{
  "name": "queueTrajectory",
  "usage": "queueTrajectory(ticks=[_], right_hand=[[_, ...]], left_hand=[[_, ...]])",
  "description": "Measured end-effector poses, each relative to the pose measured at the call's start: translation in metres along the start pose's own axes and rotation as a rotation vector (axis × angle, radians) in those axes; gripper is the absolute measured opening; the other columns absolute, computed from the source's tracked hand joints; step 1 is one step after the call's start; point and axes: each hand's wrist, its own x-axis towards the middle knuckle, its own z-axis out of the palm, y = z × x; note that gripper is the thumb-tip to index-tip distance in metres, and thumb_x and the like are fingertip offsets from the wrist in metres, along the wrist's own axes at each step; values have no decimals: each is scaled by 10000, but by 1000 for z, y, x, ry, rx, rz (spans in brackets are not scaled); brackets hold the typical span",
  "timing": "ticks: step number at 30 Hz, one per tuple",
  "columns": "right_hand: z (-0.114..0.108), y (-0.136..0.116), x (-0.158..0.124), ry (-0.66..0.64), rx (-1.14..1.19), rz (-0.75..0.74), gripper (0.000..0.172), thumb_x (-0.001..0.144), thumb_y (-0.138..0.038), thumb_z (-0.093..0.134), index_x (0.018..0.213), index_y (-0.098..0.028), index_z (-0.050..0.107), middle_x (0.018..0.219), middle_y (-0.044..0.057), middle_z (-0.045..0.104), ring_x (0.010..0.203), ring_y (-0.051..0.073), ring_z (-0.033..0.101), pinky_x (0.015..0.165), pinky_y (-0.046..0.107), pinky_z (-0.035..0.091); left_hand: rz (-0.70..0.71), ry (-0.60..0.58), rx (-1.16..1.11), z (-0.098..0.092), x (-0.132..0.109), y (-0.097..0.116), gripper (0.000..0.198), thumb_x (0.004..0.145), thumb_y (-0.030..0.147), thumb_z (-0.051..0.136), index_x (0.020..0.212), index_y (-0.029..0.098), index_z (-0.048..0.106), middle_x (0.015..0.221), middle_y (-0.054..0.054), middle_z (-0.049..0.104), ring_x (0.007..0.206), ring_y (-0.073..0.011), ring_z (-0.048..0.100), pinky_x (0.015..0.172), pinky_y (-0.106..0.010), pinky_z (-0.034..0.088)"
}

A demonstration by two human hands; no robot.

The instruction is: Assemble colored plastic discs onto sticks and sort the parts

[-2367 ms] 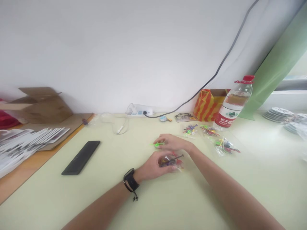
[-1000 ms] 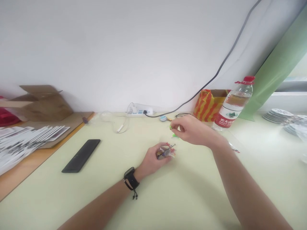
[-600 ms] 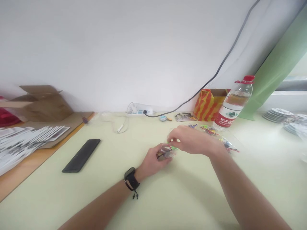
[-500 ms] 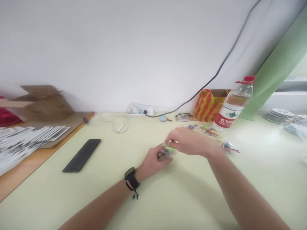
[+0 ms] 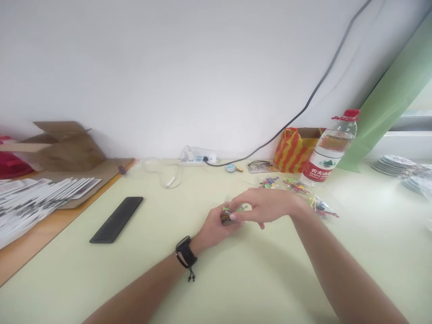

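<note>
My left hand, with a black watch at its wrist, is closed round a small clear plastic packet of coloured plastic pieces, low over the table. From the right, my right hand reaches over the packet's top. Its thumb and forefinger come together there, beside a small green and whitish piece; whether they grip this piece is too small to tell. Beyond my right hand lie clear bags of small coloured plastic figures, with more figures nearer its wrist.
A water bottle and a striped bag stand at the back right. Glasses and a power strip lie along the wall. A black flat case lies left, near stacked papers and a cardboard box.
My right hand has come down and lowered its fingers onto the top of the packet. My left hand stays in place holding it. The view has shifted slightly.
</note>
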Motion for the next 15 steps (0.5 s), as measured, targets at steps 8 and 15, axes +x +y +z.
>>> queueTrajectory(ticks=[8, 15], right_hand=[[-3, 6, 1, 3, 7, -67, 266, 849, -349, 676, 1085, -260, 763, 1100, 44, 749, 547, 126, 671, 507, 249, 445], [-21, 12, 2, 512, -58, -144, 256, 906, -430, 656, 1047, -230, 731, 1015, 53, 757, 740, 176, 694, 640, 283, 524]], left_hand=[[5, -55, -89, 2, -1, 14, 520, 792, 367, 844, 1250, 180, 686, 1212, -137, 737, 1131, -312, 688, 949, -420, 552], [-104, 22, -207, -2, 1, 12, 394, 938, 451, 676, 1166, 138, 745, 1098, -148, 786, 1053, -290, 734, 996, -437, 535]])
